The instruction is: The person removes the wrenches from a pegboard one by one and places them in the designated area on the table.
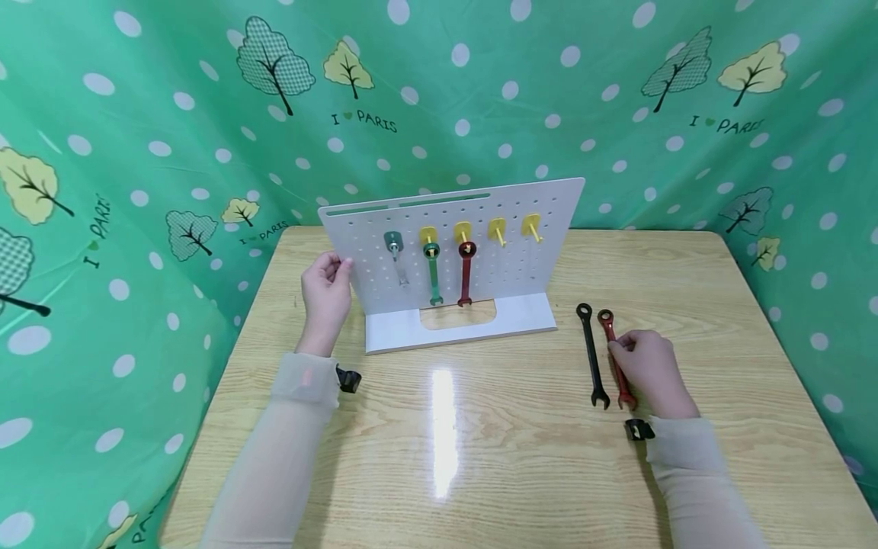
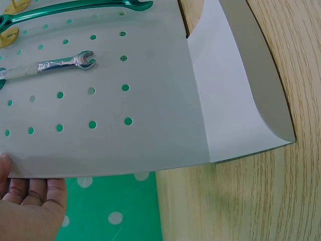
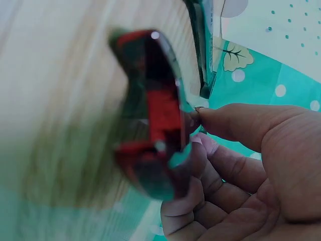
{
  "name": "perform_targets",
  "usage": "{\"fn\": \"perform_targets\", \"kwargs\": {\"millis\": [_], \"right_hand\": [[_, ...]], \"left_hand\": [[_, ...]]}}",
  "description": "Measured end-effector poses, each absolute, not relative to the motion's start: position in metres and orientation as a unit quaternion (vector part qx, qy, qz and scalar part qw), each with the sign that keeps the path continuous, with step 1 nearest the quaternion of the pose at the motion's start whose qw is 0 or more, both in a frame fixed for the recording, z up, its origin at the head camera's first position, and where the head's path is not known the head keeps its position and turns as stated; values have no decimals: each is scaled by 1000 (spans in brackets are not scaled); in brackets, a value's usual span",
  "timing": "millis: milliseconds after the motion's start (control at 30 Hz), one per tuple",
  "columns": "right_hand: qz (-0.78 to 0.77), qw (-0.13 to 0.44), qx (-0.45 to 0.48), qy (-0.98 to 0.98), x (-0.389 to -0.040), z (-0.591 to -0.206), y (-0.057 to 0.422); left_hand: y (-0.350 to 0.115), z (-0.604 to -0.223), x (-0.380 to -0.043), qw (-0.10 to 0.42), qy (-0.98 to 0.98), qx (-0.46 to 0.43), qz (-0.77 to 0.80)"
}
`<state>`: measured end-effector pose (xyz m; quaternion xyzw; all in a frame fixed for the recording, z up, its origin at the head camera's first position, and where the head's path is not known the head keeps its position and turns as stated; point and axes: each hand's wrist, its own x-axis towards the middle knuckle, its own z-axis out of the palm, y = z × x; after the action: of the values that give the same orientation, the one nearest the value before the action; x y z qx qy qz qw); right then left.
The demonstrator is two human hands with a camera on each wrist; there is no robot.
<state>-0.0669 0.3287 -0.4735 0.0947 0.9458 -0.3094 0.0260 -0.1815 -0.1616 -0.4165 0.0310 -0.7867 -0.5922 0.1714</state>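
Observation:
My left hand [image 1: 326, 293] grips the left edge of a white pegboard stand [image 1: 391, 335], thumb in front and fingers behind. From its hooks hang a silver wrench [image 2: 60, 64], a green wrench [image 1: 434, 276] and a dark red wrench [image 1: 466, 274]. Two yellow hooks [image 1: 531, 226] at the right carry nothing. To the right of the stand, my right hand [image 1: 648, 366] pinches a red wrench [image 1: 621, 381] by its shaft between thumb and fingers; its open end looms close in the right wrist view. A black wrench [image 1: 592, 358] lies on the table just left of it.
The wooden table [image 1: 521, 457] reaches back to a green dotted curtain [image 1: 459, 91], which also hangs at both sides. Black wrist camera mounts [image 1: 348, 380] sit at both cuffs. A bright light reflection crosses the tabletop in front of the stand.

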Motion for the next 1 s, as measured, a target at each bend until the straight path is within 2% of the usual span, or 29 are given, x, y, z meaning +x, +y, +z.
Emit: {"fn": "perform_targets", "kwargs": {"millis": [167,533,1000], "right_hand": [[-305,21,90,948,-68,-475,329],[-292,49,94,950,-67,-475,326],[-301,36,91,949,-66,-474,328]], "left_hand": [[-162,-416,-181,174,-786,31,-593],[-161,-417,-181,176,-788,35,-589],[-161,-416,-181,168,-788,36,-592]]}}
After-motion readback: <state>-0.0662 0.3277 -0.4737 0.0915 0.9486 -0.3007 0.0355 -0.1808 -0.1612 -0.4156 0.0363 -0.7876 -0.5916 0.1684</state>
